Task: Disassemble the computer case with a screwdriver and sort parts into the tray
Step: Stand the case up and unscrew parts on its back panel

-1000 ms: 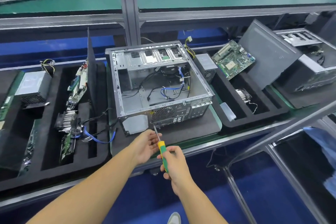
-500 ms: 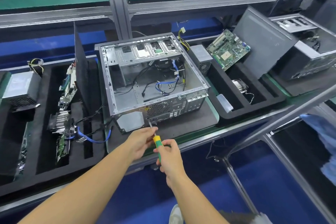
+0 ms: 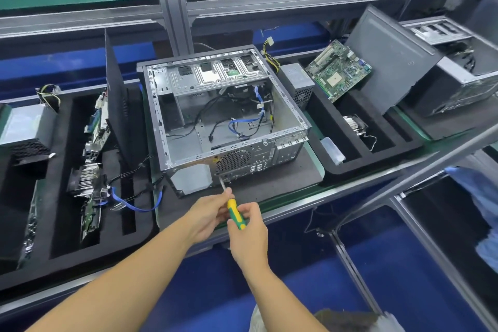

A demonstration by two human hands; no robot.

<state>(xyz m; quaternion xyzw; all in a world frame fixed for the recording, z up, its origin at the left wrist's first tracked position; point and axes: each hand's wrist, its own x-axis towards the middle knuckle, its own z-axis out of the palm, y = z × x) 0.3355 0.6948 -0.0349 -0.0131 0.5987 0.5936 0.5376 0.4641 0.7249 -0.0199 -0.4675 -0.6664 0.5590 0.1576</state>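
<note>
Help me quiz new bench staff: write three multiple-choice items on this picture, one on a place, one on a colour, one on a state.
1. Where is the tip of the yellow-and-green-handled screwdriver?
A. On the floor.
B. At the rear panel of the open grey metal computer case, just below its round fan grille.
C. In a tray slot.

2. What colour is the flat cable looped inside the case?
A. Red.
B. White.
C. Blue.

3. How is the screwdriver held?
A. The right hand grips its handle, the left hand pinches its shaft.
B. By one hand only.
C. It lies untouched.

Key: B, the shaft ends under the grille; C, the loop shows blue; A, both hands are on the tool.
</note>
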